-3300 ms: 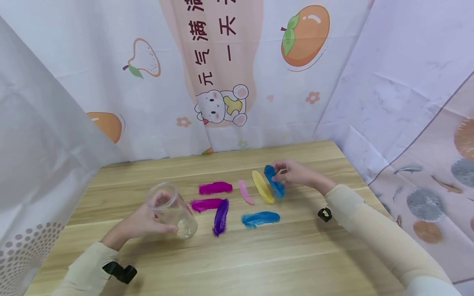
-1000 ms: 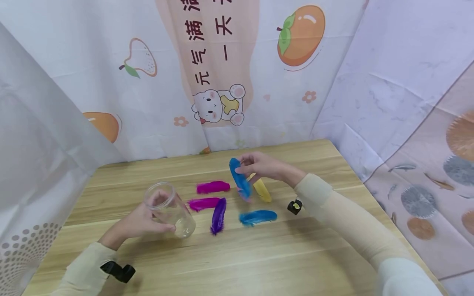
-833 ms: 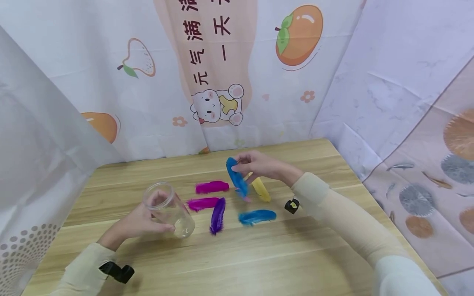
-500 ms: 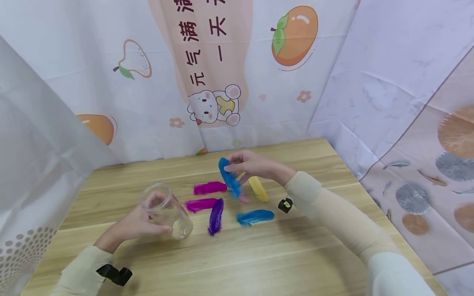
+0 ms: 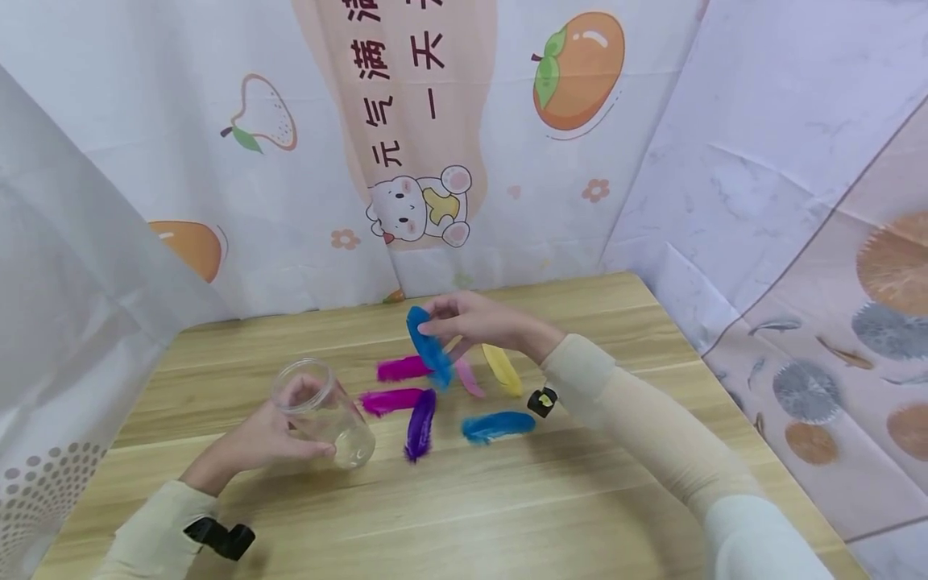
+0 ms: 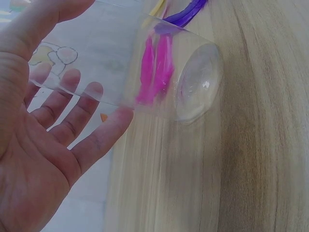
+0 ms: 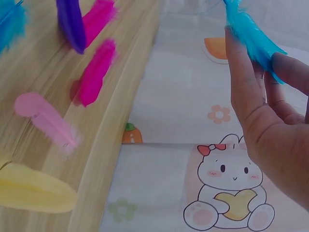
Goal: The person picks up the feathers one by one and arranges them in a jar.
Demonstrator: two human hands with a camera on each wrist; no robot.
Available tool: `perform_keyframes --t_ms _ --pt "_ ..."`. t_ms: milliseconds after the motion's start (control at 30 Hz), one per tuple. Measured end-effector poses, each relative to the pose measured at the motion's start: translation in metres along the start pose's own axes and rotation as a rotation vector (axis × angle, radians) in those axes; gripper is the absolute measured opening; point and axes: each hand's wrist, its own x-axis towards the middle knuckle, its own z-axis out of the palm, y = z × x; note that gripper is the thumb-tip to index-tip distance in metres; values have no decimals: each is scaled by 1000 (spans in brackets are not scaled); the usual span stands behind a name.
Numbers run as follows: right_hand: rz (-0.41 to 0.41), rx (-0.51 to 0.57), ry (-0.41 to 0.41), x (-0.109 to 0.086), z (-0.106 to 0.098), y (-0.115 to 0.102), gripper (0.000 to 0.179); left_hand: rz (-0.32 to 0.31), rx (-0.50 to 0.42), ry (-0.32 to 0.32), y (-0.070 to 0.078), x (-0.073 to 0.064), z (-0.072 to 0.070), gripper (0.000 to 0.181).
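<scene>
My left hand (image 5: 271, 435) grips a clear jar (image 5: 346, 439), which leans with its open mouth toward the upper left. In the left wrist view magenta feathers (image 6: 162, 63) show through the jar's wall (image 6: 120, 67). Above the table, my right hand (image 5: 471, 324) pinches a blue feather (image 5: 429, 348) between thumb and fingers; the right wrist view has this held feather (image 7: 253, 38) at upper right. Beneath and around it lie a magenta feather (image 5: 400, 369), another magenta feather (image 5: 387, 401), a purple feather (image 5: 420, 428) and a pink feather (image 5: 470, 379).
A yellow feather (image 5: 503, 370) and a second blue feather (image 5: 499, 426) lie on the wooden table (image 5: 464, 515), right of the others. Printed cloth (image 5: 290, 266) hangs behind the table's back edge and along both sides. Each wrist carries a small black camera (image 5: 220, 538).
My right hand has lifted the blue feather from beside the yellow one and carried it left, past the pink feather to above the magenta one. The left hand keeps hold of the jar in place.
</scene>
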Motion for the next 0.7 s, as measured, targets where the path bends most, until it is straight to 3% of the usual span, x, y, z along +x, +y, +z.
perform_keyframes --t_ms 333,700 --pt "-37 24 -26 10 10 -12 25 24 7 1 1 -2 0 65" --pt "-75 14 -52 19 23 -31 22 6 -7 2 2 0 -1 66"
